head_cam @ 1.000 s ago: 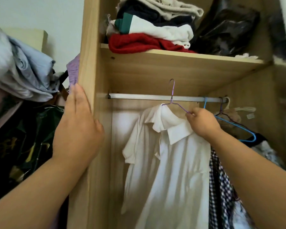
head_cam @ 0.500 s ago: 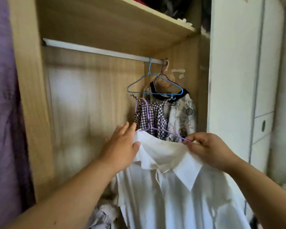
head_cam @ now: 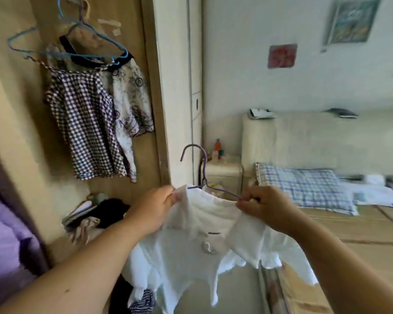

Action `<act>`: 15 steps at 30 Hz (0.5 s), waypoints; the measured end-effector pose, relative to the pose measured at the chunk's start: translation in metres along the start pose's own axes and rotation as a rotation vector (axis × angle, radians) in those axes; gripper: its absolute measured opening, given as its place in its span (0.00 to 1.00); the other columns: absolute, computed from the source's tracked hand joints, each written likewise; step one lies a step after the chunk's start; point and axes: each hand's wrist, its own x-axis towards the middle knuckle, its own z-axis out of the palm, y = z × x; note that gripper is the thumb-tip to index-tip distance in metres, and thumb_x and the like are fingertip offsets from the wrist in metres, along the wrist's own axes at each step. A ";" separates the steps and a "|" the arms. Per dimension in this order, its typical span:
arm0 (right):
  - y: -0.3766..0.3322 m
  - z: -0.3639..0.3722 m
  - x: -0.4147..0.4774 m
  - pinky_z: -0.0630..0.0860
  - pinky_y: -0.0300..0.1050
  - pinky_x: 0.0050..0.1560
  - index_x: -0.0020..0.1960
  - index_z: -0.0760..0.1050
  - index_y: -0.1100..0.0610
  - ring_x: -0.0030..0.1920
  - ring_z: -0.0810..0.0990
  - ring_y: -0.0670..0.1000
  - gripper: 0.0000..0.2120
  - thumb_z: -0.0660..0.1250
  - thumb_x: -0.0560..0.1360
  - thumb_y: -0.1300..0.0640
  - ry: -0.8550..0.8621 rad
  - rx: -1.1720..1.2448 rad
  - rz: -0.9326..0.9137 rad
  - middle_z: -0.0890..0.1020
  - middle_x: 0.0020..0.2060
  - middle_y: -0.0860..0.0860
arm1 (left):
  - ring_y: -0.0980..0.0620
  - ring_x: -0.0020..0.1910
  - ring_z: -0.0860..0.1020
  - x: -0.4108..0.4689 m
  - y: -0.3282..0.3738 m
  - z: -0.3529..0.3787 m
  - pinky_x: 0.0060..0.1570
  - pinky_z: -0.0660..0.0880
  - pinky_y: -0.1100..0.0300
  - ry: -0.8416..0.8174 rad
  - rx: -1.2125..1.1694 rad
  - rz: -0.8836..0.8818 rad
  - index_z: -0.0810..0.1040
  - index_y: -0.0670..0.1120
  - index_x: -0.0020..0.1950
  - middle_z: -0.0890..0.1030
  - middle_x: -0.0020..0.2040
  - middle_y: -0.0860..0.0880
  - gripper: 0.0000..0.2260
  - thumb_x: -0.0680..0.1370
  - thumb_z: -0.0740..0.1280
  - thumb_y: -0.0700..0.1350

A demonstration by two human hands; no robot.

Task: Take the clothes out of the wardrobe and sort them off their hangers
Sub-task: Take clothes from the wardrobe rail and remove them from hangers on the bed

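Note:
A white collared shirt hangs from a purple wire hanger in front of me, outside the wardrobe. My left hand pinches the shirt's left shoulder at the collar. My right hand grips the hanger's right arm together with the cloth there. In the wardrobe a checked top and a patterned top still hang at the left, under an empty blue hanger.
Folded clothes lie on the wardrobe floor. A purple garment hangs at the far left. To the right stand a bedside cabinet and a bed with a checked pillow.
The white shirt on its hanger came off the rail and out of the wardrobe, carried to the right. My left hand left the wardrobe's side panel and took hold of the shirt.

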 end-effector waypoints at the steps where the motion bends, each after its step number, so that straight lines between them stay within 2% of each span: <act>1: 0.002 0.001 -0.028 0.66 0.29 0.29 0.30 0.76 0.46 0.27 0.70 0.39 0.11 0.72 0.70 0.54 0.018 0.012 0.063 0.74 0.24 0.37 | 0.51 0.35 0.74 -0.013 0.000 0.008 0.33 0.66 0.57 -0.061 0.002 0.018 0.65 0.49 0.34 0.74 0.33 0.51 0.16 0.80 0.60 0.53; 4: 0.008 -0.004 -0.108 0.66 0.30 0.30 0.33 0.78 0.50 0.27 0.71 0.38 0.08 0.71 0.71 0.54 0.076 0.008 0.224 0.74 0.25 0.38 | 0.45 0.44 0.77 -0.042 0.002 0.026 0.43 0.72 0.52 -0.172 -0.007 0.093 0.70 0.49 0.39 0.79 0.40 0.47 0.12 0.80 0.60 0.52; 9: 0.018 -0.029 -0.229 0.66 0.31 0.27 0.34 0.78 0.50 0.26 0.70 0.38 0.07 0.70 0.71 0.55 0.212 0.027 0.489 0.76 0.25 0.43 | 0.51 0.40 0.75 -0.069 0.059 0.067 0.37 0.63 0.56 -0.307 -0.089 0.261 0.70 0.56 0.36 0.75 0.36 0.56 0.12 0.79 0.60 0.55; 12: 0.027 -0.055 -0.305 0.65 0.33 0.27 0.37 0.78 0.50 0.25 0.69 0.40 0.06 0.70 0.72 0.55 0.284 0.050 0.653 0.74 0.25 0.43 | 0.51 0.42 0.75 -0.083 0.114 0.113 0.39 0.65 0.57 -0.438 -0.155 0.361 0.74 0.50 0.41 0.79 0.40 0.52 0.13 0.79 0.59 0.56; 15: 0.036 -0.074 -0.375 0.67 0.35 0.27 0.37 0.79 0.50 0.25 0.69 0.42 0.05 0.70 0.72 0.55 0.369 0.064 0.823 0.74 0.25 0.45 | 0.49 0.42 0.76 -0.102 0.165 0.161 0.40 0.68 0.57 -0.616 -0.212 0.413 0.72 0.54 0.37 0.78 0.37 0.52 0.13 0.79 0.59 0.58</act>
